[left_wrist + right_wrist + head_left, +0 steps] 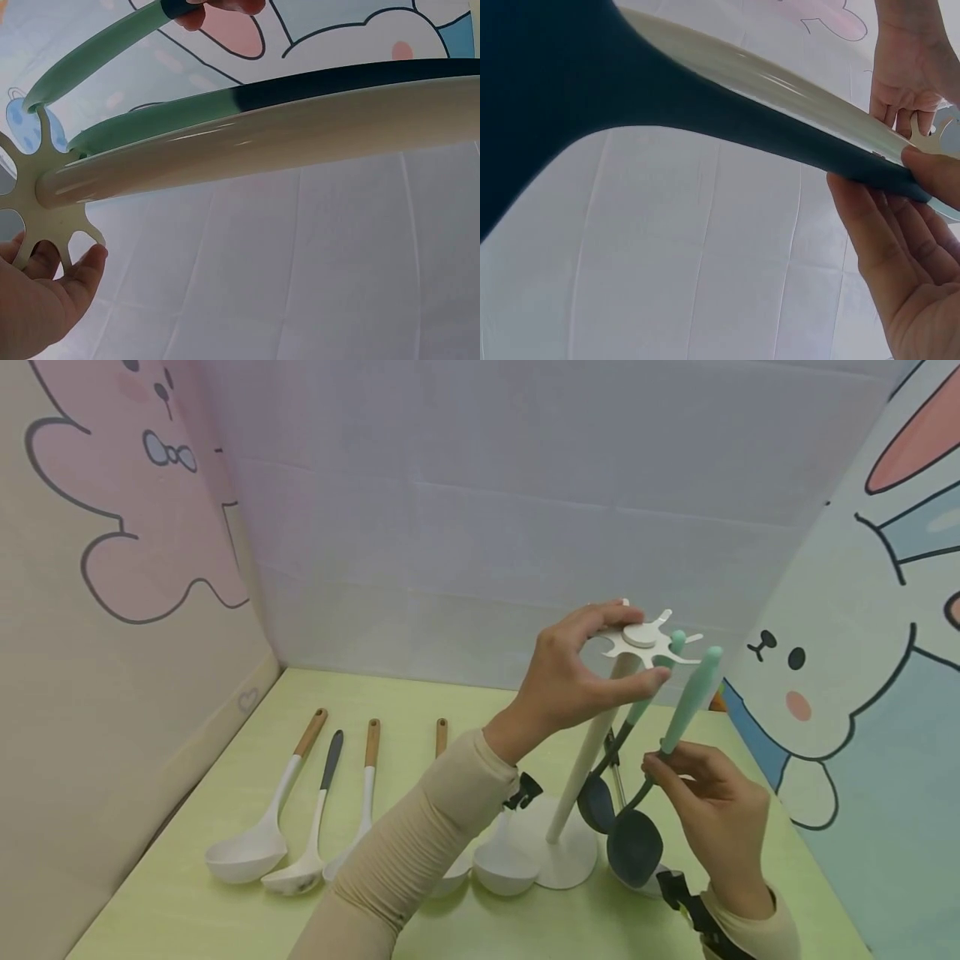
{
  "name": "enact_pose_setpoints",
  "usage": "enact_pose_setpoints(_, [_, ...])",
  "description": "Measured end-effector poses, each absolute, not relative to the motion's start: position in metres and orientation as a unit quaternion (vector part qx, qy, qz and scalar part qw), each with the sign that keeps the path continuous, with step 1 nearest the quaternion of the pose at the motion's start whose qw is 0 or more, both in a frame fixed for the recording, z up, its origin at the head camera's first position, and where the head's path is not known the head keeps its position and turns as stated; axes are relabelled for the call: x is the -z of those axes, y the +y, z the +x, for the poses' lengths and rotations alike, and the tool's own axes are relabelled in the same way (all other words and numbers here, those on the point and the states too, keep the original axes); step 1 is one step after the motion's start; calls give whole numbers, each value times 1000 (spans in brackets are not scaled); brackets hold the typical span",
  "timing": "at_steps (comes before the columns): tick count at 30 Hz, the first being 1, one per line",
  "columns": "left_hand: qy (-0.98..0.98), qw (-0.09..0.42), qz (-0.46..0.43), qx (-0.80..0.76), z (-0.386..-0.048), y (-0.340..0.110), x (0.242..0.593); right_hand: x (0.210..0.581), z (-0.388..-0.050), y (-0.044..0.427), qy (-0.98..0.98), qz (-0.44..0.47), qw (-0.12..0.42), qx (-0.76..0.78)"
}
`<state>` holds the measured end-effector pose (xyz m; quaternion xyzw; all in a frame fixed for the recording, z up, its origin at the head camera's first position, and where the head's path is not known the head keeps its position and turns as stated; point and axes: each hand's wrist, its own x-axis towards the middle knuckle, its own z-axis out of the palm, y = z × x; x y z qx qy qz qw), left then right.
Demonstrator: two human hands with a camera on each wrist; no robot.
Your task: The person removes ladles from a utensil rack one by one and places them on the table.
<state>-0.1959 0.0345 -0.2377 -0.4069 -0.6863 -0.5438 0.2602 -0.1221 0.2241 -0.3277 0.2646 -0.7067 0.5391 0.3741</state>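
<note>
My left hand point(573, 672) grips the star-shaped top of a white utensil stand point(640, 637), thumb and fingers spread round its arms. A ladle point(634, 850) with a mint handle and dark bowl is pinched near its neck by my right hand point(712, 802). The end of its mint handle point(94, 56) meets the tip of one arm in the left wrist view. Another mint-handled dark ladle point(596, 804) hangs bowl down beside the stand's pole point(262, 142). In the right wrist view, the held ladle's dark shaft point(780, 142) runs between thumb and fingers.
On the green table point(300, 935), a white ladle with a wooden handle point(251, 856) and a grey-handled skimmer point(300, 872) lie at left. More white utensils, one a ladle bowl point(506, 867), lie partly behind my left sleeve. The stand's round base point(566, 872) is right of them.
</note>
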Motion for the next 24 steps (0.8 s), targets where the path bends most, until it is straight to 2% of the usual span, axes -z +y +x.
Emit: enact_pose_setpoints(24, [-676,233,-412,565,-201,33,238,321,-113,241,-762,218,392,-467])
